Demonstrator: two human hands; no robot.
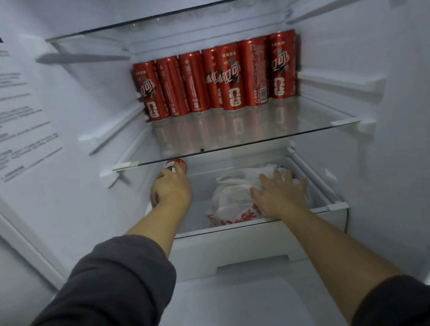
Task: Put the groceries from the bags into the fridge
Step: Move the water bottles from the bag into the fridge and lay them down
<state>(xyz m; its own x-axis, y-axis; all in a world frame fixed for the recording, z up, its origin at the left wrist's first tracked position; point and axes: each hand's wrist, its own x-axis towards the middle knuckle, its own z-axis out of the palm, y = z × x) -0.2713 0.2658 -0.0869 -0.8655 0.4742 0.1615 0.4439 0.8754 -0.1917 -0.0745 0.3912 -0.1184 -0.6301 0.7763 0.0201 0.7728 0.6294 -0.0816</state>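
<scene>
Head view, down into the open fridge (353, 51). Gripping a red can (176, 165) in the left hand (171, 186), fingers curled round its middle, can tilted, top just under the front edge of the glass shelf (270, 128) and above the left side of the lower shelf (321, 209). Resting flat on a white plastic bag (230, 195) with the right hand (279, 194), fingers spread wide, toward the right edge of that lower shelf. Along the back edge of the glass shelf, a row of red cans (231, 77).

Likely trouble:
- Clipping the glass edge with the can's top if raised while so close.
- Setting it down tilted and letting it topple against the bag.
- Letting go of the bag early and allowing it to slump into the free left side.

Better to bring the can upright before release.
</scene>
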